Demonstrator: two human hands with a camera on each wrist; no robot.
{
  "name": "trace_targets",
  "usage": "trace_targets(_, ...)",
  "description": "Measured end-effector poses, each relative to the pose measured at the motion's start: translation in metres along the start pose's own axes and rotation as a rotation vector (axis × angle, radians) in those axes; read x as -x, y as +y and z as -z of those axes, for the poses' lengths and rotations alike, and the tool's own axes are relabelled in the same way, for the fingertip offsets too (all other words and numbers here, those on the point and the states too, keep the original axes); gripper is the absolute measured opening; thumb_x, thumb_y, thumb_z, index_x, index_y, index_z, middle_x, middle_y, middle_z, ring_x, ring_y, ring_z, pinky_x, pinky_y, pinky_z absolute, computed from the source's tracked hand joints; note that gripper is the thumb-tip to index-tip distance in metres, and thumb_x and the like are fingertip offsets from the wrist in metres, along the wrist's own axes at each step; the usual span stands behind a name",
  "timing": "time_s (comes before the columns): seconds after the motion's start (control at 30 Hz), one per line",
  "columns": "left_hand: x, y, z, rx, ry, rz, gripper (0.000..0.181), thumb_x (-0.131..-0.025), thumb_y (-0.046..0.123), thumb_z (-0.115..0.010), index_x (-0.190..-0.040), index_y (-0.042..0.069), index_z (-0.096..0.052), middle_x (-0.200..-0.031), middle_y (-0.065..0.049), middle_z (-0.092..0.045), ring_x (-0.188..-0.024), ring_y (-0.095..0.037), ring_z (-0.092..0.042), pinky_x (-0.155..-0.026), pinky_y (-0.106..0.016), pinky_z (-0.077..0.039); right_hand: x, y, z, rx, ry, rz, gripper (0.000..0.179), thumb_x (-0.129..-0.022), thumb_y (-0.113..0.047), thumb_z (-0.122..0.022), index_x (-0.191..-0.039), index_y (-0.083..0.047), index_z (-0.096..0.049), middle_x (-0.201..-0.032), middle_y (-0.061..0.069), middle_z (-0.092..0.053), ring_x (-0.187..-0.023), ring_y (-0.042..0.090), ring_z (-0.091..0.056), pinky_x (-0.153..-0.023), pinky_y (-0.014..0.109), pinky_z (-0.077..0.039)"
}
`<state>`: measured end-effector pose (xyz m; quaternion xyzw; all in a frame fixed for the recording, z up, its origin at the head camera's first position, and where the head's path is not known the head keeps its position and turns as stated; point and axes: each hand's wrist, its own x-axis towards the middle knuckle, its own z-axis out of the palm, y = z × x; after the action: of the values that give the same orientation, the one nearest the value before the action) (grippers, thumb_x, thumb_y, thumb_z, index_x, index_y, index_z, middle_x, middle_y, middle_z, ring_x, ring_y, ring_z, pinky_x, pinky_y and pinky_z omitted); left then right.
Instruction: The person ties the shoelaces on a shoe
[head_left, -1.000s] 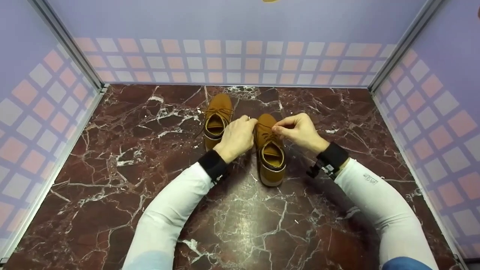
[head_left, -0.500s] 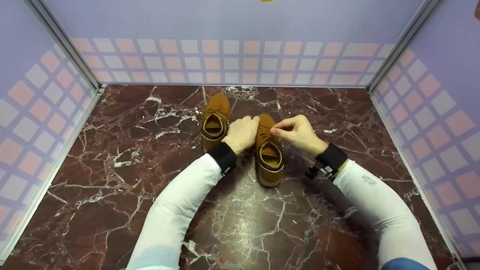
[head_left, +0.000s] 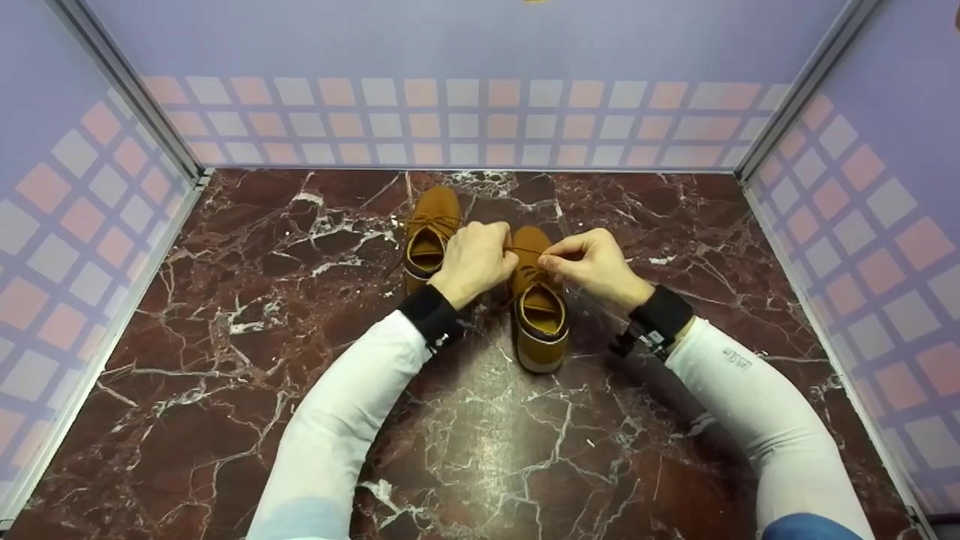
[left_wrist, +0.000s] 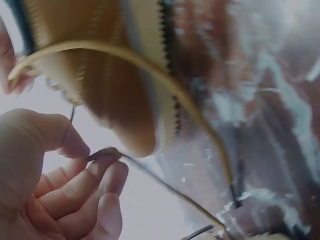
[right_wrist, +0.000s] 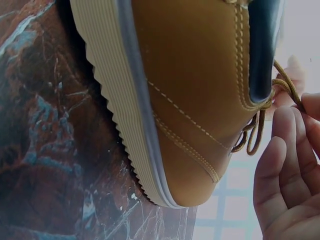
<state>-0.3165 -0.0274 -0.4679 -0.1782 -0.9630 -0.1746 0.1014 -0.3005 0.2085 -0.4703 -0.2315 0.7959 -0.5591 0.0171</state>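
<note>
Two tan lace-up shoes stand on the floor in the head view, toes pointing away from me. At the nearer, right-hand shoe (head_left: 541, 349), both my hands work over the laces. My left hand (head_left: 476, 259) is on its left side, and in the left wrist view thumb and finger pinch a brown shoelace (left_wrist: 170, 189). On the other side my right hand (head_left: 596, 262) pinches a lace loop (right_wrist: 286, 82) between thumb and fingers, as the right wrist view shows. The left-hand shoe (head_left: 436, 202) has its laces lying across it; my left hand partly covers it.
Dark red marbled floor (head_left: 225, 420) with white veins lies all around the shoes. Behind stands a lilac panel (head_left: 480, 45) with pink and white squares, and similar panels rise at left and right. A black strap with a small device sits on each wrist.
My left hand shifted right towards the nearer shoe, then drew back a little left and up, its fingers now more curled. The right hand stays almost still at the laces.
</note>
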Motion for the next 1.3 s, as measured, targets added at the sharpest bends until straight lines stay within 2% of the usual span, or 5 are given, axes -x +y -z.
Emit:
trace_targets(0.33, 0.001, -0.005, 0.032, 0.167, -0.004, -0.008, 0.020, -0.098, 0.014, -0.072, -0.110, 0.011, -0.087, -0.108, -0.012, -0.088, -0.095, -0.036, -0.082, -0.085, -0.049, -0.067, 0.001, -0.001, 0.000, -0.010, 0.009, -0.025, 0.011, -0.100, -0.004, -0.081, -0.103, 0.005, -0.087, -0.088, 0.025, -0.084, -0.063, 0.009, -0.074, -0.059, 0.024, -0.061)
trace_targets(0.63, 0.000, 0.006, 0.052, 0.447, 0.059, -0.022, 0.018, -0.098, 0.012, -0.072, -0.108, 0.010, -0.087, -0.099, -0.008, -0.088, -0.081, -0.022, -0.079, -0.075, -0.034, -0.063, 0.000, -0.003, -0.002, -0.009, -0.010, 0.022, 0.011, -0.100, 0.000, -0.078, -0.101, 0.007, -0.087, -0.085, 0.030, -0.081, -0.062, 0.007, -0.073, -0.060, 0.018, -0.059)
trace_targets(0.83, 0.003, 0.010, 0.060, 0.556, 0.013, 0.006, 0.019, -0.095, 0.013, -0.074, -0.107, 0.009, -0.088, -0.098, -0.008, -0.088, -0.075, -0.014, -0.073, -0.068, -0.022, -0.055, -0.001, -0.004, -0.003, -0.007, -0.010, 0.008, 0.011, -0.100, -0.001, -0.078, -0.101, 0.006, -0.087, -0.080, 0.021, -0.082, -0.062, 0.007, -0.072, -0.058, 0.018, -0.056)
trace_targets(0.93, 0.004, 0.008, 0.060, 0.695, -0.043, 0.052, 0.018, -0.097, 0.011, -0.074, -0.108, 0.008, -0.088, -0.097, -0.010, -0.087, -0.070, -0.009, -0.070, -0.065, -0.020, -0.057, -0.001, -0.005, -0.004, -0.016, -0.008, -0.009, 0.011, -0.100, -0.002, -0.079, -0.101, 0.005, -0.087, -0.079, 0.017, -0.083, -0.062, 0.007, -0.072, -0.057, 0.018, -0.055)
trace_targets(1.3, 0.005, 0.014, 0.062, 1.427, -0.221, 0.292, 0.014, -0.103, 0.001, -0.075, -0.115, -0.004, -0.080, -0.086, -0.005, -0.081, -0.069, -0.013, -0.078, -0.068, -0.028, -0.069, -0.002, -0.006, -0.004, -0.012, -0.022, -0.033, 0.013, -0.100, -0.002, -0.078, -0.101, 0.007, -0.086, -0.076, 0.008, -0.083, -0.060, 0.008, -0.071, -0.057, 0.020, -0.059)
